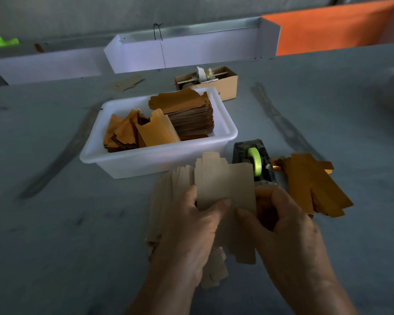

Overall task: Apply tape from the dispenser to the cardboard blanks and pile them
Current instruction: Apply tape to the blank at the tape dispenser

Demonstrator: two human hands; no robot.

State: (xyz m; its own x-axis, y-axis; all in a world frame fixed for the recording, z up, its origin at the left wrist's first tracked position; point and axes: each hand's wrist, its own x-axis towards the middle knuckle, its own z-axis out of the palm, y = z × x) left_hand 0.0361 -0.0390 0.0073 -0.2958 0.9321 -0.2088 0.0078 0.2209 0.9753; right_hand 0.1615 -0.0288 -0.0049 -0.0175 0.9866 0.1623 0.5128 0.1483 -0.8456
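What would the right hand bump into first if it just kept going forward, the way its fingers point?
Probably the tape dispenser. The right hand holds the cardboard blank just in front of it, fingers aimed toward its near end. Depth is hard to judge from one view.

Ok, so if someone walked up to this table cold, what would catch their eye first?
Probably the two hands low in the middle, left hand and right hand, together holding a pale cardboard blank. Just behind it stands the tape dispenser with its bright green roll. Further back, the white tub holds stacked orange-brown blanks.
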